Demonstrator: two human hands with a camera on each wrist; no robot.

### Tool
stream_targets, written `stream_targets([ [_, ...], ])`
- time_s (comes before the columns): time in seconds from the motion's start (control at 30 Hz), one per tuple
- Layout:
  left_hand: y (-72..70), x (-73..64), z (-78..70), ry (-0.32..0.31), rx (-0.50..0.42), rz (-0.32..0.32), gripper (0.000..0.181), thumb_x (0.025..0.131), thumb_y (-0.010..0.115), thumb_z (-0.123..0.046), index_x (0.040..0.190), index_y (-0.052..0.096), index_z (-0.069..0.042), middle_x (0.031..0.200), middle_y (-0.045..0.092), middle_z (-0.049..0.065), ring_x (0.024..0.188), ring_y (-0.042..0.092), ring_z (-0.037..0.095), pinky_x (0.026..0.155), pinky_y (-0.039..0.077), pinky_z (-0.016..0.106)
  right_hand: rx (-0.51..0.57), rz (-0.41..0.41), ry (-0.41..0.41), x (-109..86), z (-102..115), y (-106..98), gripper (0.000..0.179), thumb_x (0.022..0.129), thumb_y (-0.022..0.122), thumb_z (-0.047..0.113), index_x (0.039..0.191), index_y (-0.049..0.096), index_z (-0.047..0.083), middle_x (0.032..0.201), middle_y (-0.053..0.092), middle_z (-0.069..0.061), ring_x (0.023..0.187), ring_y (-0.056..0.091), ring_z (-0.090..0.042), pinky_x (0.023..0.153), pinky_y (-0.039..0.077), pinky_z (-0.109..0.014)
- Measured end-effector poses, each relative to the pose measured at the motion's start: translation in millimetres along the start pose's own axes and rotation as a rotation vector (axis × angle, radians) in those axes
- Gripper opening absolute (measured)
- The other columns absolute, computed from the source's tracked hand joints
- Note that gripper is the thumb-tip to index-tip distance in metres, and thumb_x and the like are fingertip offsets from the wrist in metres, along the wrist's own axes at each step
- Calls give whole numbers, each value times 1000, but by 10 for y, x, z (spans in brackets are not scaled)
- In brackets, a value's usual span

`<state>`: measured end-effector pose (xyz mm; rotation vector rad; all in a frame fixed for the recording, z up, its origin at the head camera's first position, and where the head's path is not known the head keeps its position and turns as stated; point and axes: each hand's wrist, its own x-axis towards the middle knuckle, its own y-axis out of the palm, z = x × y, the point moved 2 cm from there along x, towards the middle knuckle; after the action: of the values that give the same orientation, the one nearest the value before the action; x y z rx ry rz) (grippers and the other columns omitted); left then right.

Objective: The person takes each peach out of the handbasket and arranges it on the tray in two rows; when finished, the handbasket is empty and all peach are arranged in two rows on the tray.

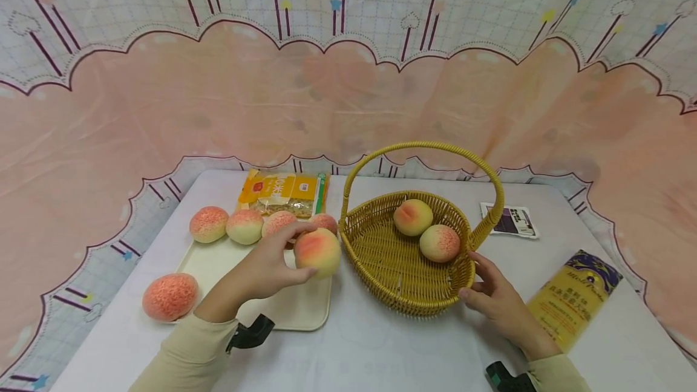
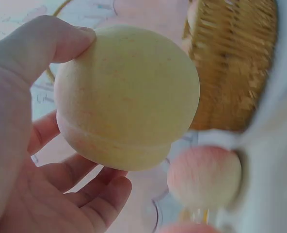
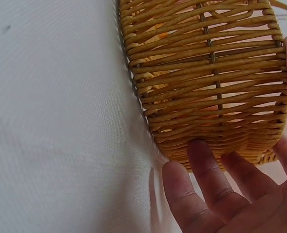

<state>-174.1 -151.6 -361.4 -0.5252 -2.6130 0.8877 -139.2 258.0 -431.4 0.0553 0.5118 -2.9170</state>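
My left hand (image 1: 267, 268) holds a yellow peach (image 1: 318, 253) with a red blush, above the right part of a cream tray (image 1: 299, 307). In the left wrist view the thumb presses the peach's upper side, with fingers behind and below. My right hand (image 1: 501, 301) grips the right side of a woven basket (image 1: 376, 292), thumb at the rim and fingertips against the outer wall (image 3: 211, 97). Inside the basket lie a yellow peach (image 1: 412, 218) and a pink-speckled one (image 1: 440, 243). A row of several peaches (image 1: 245, 226) runs along the tray's back edge, partly hidden by my left hand.
One red speckled peach (image 1: 170, 297) sits at the tray's front left. Behind the tray lies an orange food packet (image 1: 283, 192). Right of the basket are a small dark-and-white sachet (image 1: 509, 221) and a gold packet (image 1: 574, 301). The basket's tall handle (image 1: 422, 146) arches overhead.
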Motion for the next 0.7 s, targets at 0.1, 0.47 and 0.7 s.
stream_targets([
  [0.1,-96,-136,110,-51,42,-27,62,81,82,-16,134,54,-2,127,59,11,110,57,27,98,47,51,1,2,3,-2,5,3,76,98,63,8,158,16,6,154,22,-37,113,58,-37,78,55,-29],
  [0.47,-399,-510,312,-114,160,-141,65,79,86,-19,130,52,3,124,60,17,111,57,35,96,47,57,-23,-7,21,-6,33,2,76,98,63,8,158,16,5,154,23,-37,116,56,-42,79,55,-28],
  [0.7,-518,-680,449,-140,249,-186,63,78,83,-17,127,52,4,119,61,19,108,58,37,93,47,59,-19,-1,27,-10,34,12,76,99,63,8,159,15,6,154,22,-37,118,55,-44,79,55,-28],
])
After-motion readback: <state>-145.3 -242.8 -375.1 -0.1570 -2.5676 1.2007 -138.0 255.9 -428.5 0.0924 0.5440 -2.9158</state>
